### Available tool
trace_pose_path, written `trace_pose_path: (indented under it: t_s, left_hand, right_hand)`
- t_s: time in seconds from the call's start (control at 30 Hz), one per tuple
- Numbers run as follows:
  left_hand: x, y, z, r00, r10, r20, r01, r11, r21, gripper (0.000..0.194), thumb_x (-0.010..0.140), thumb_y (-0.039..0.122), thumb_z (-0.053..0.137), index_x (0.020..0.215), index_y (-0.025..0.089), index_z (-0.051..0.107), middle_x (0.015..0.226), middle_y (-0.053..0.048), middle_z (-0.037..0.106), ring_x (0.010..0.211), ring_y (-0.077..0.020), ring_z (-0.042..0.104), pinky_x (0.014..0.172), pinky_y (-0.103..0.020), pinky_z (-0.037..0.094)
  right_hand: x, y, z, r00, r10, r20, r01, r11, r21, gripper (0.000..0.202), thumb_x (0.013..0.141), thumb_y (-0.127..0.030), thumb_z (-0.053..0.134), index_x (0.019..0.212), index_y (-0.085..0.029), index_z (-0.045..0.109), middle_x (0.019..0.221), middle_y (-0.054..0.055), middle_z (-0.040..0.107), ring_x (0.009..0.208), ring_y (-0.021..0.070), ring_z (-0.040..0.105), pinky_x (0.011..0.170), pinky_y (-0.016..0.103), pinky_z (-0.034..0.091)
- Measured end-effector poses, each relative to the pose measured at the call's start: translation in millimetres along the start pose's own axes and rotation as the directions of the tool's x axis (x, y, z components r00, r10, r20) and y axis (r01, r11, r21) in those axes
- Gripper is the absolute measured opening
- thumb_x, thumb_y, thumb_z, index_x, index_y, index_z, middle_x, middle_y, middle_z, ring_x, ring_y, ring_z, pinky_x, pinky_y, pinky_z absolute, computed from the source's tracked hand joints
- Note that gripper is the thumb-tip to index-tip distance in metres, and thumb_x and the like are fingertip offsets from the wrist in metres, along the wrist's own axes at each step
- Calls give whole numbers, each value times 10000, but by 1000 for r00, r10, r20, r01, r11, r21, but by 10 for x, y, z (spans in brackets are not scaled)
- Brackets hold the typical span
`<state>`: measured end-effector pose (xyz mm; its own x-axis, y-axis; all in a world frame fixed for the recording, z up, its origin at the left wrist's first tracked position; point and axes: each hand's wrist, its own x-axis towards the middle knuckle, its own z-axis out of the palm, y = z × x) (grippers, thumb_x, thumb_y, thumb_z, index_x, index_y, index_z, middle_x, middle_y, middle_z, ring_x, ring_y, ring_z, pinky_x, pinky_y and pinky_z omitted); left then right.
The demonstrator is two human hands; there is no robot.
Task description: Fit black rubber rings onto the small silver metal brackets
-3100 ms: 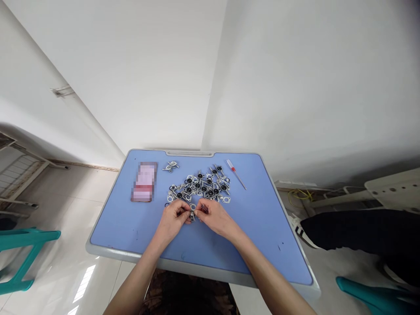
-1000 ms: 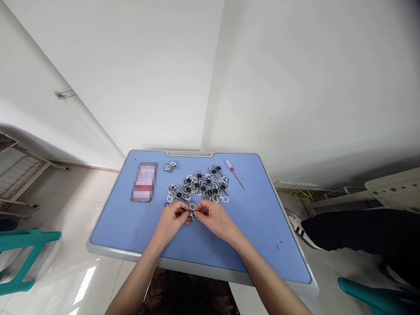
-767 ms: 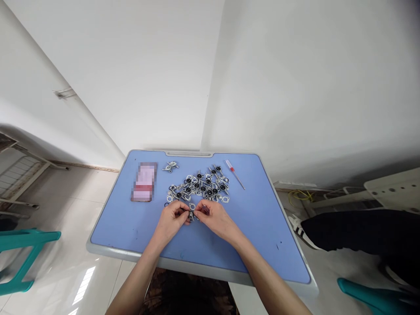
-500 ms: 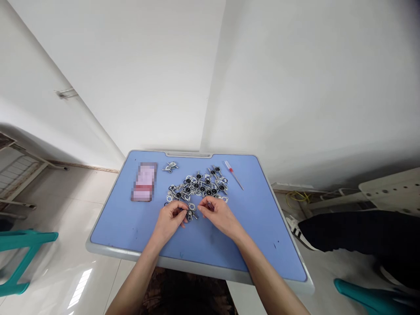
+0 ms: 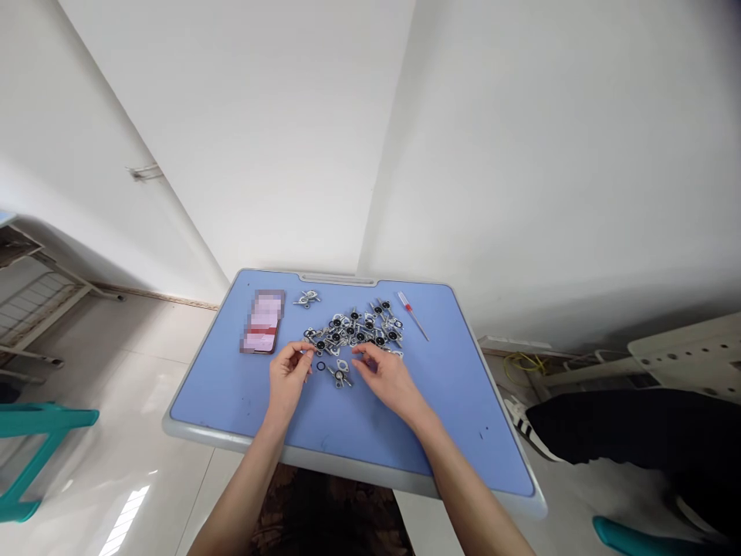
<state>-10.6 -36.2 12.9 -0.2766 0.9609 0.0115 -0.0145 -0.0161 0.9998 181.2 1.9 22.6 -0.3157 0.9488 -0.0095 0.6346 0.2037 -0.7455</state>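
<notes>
Left hand (image 5: 289,376), mine: fingers curled, thumb and index near each other beside the pile; whether they pinch anything, I cannot tell. Right hand (image 5: 387,376), mine: half open, thumb and index parted, no part visible between them. One fitting (image 5: 339,377): metal, lying on the table (image 5: 399,440) between my hands, long axis slanting from upper left to lower right, pins out at both ends. One plate (image 5: 343,365), at its far side. One black ring (image 5: 320,366), between fitting and left hand. One pile (image 5: 360,337) of similar fittings, just beyond, crowding my fingertips. Also: phone (image 5: 263,324), left; small cluster (image 5: 307,299), far side; screwdriver (image 5: 413,314), right.
</notes>
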Motion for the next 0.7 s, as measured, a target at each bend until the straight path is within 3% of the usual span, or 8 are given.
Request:
trace_pose_path:
  t_s: [0.07,0.17,0.5,0.7]
  left_hand:
    - [10,-19,8,1000,5,15,-5,1000,4,214,779,359,614,865,164,626,581,33,505,498,-83,446,448,-184,346]
    - [19,-33,15,999,23,35,-24,1000,17,212,786,353,601,868,159,623,570,37,503,487,-79,436,451,-183,344]
    - [34,-36,29,999,44,21,-45,998,44,209,785,343,590,875,157,621,568,37,499,499,-86,448,470,-190,337]
    - [21,-17,37,994,106,24,-108,987,116,172,795,315,574,877,173,628,633,24,546,547,-102,482,535,-208,381]
  right_hand:
    - [17,-34,55,999,-30,-10,28,987,-159,212,833,-277,526,1008,-213,628,731,9,629,664,158,567,622,272,391]
    - [42,-68,104,999,-49,8,49,965,-257,208,845,-273,540,1026,-215,625,773,21,655,718,170,599,635,272,390]
    - [45,-77,116,996,-67,51,79,953,-292,199,847,-239,557,1037,-223,615,916,36,680,776,173,623,644,265,396]
    - [48,-78,143,999,-48,9,48,957,-286,150,860,-199,513,960,-216,622,899,34,684,770,177,617,631,260,374]
